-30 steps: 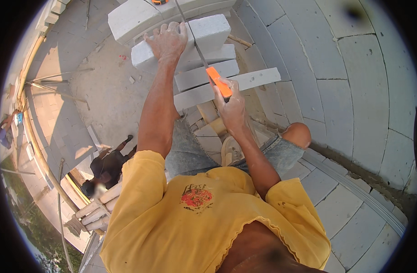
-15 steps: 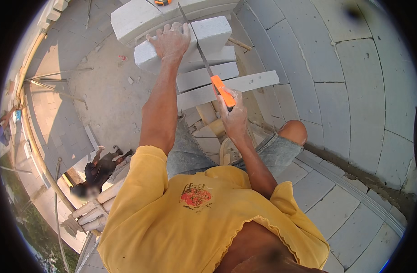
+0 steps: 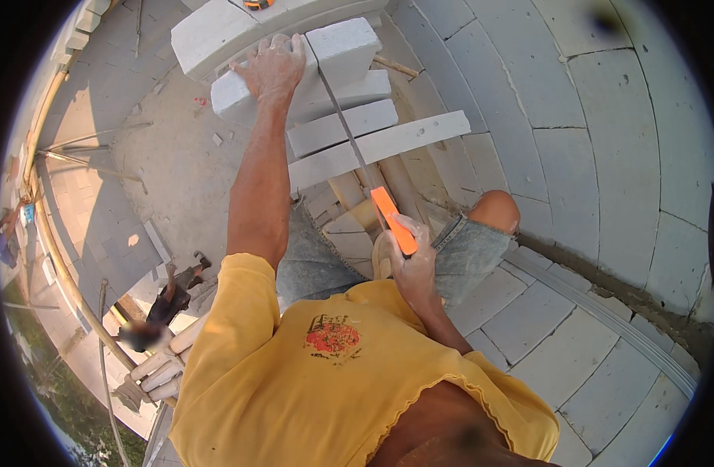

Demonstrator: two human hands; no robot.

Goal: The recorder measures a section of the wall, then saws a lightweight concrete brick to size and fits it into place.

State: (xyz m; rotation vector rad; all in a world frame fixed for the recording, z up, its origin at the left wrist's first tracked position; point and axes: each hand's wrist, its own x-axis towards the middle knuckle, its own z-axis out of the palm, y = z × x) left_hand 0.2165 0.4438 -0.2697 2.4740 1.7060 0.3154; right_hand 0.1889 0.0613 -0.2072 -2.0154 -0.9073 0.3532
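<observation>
My left hand [image 3: 270,68] grips the top of a white block [image 3: 344,43], its fingers spread and bent over the far edge. Just right of that hand, the blade of a handsaw [image 3: 343,124] sits in a cut across the block. My right hand [image 3: 413,261] is wrapped around the saw's orange handle, close to my knees. Under the sawn block lies another white block [image 3: 357,92]. Nearer to me are a narrow white block [image 3: 372,118] and a long, thin white strip [image 3: 423,137], with the blade passing above them.
A tape measure [image 3: 258,4] lies on larger white blocks [image 3: 215,37] at the far side. To the right rises a grey block wall [image 3: 559,179]. Bamboo poles [image 3: 80,288] run along the left edge. Below left, another person [image 3: 166,302] is bending over.
My right hand has drawn the saw back toward my body, and more blade shows on the near side of the block. My left hand stays on the block while the view shifts slightly.
</observation>
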